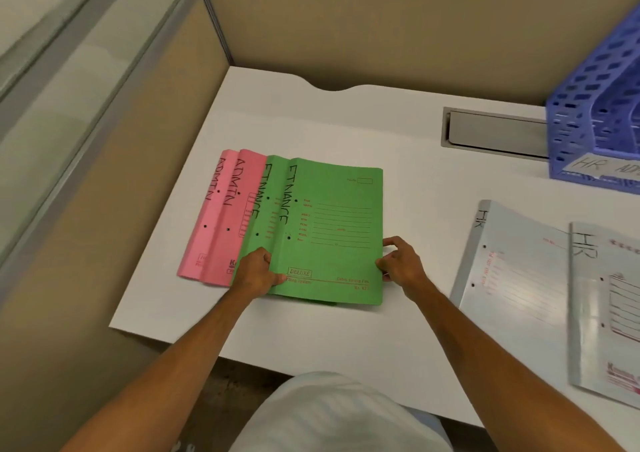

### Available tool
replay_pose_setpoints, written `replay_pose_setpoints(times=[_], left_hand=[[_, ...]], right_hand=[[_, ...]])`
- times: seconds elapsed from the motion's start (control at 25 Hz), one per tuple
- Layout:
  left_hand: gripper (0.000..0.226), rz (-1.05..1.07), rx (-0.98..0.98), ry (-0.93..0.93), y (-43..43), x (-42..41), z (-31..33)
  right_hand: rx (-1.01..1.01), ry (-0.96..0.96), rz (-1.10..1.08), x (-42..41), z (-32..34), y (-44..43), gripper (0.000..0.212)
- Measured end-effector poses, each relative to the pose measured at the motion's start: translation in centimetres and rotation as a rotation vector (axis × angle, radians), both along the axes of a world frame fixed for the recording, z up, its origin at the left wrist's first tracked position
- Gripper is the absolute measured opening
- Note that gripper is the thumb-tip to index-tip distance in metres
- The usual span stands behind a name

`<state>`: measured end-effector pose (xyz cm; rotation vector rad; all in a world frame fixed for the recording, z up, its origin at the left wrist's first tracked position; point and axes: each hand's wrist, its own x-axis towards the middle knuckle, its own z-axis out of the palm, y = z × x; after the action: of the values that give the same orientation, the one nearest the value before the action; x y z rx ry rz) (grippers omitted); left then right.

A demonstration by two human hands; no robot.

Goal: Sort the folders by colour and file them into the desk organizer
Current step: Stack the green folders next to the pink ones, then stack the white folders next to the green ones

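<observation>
Two green folders marked FINANCE lie fanned on the white desk; the top green folder point(341, 230) overlaps the second green folder point(273, 188). To their left lie two pink folders marked ADMIN point(221, 216), partly covered. My left hand point(258, 271) grips the top green folder's lower left edge. Its right edge is pinched by my right hand point(398, 261). Two white folders marked HR point(519, 271) lie at the right. The blue perforated desk organizer point(588, 112) stands at the far right, labelled HR and AD.
A grey cable hatch point(495, 131) is set into the desk point(398, 341) beside the organizer. Beige partition walls point(381, 19) close off the back and left. The desk's front edge is near my lap.
</observation>
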<state>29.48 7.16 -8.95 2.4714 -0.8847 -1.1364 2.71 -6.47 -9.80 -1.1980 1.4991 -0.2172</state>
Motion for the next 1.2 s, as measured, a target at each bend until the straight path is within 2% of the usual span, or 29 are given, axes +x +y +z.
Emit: replay_pose_setpoints(times=[0.2,0.44,0.56,0.72,1.0,1.2], left_hand=[[0.049,-0.074,0.038,-0.076,-0.1,0.3,-0.7],[0.042,-0.088,0.042,-0.122,-0.2,0.0,-1.5],[0.046,-0.105,0.023,-0.152,-0.5,-0.3,-1.4],[0.039,-0.103,-0.129,-0.225,-1.9,-2.4,-1.2],[0.028,-0.259,-0.206,-0.039,-6.3,-12.6,-0.6],[0.030,-0.303,-0.147,0.082,-8.0,-22.5,-0.8]], right_hand=[[0.065,0.077,0.006,0.6,-0.7,0.3,0.031],[0.091,0.097,0.080,0.6,-0.9,0.1,0.026],[0.019,0.181,0.221,0.2,-0.6,0.1,0.028],[-0.265,0.368,0.555,-1.5,0.5,0.5,0.044],[-0.409,0.400,0.472,-10.9,1.7,0.4,0.043],[-0.342,0.552,0.377,-19.5,1.7,0.5,0.048]])
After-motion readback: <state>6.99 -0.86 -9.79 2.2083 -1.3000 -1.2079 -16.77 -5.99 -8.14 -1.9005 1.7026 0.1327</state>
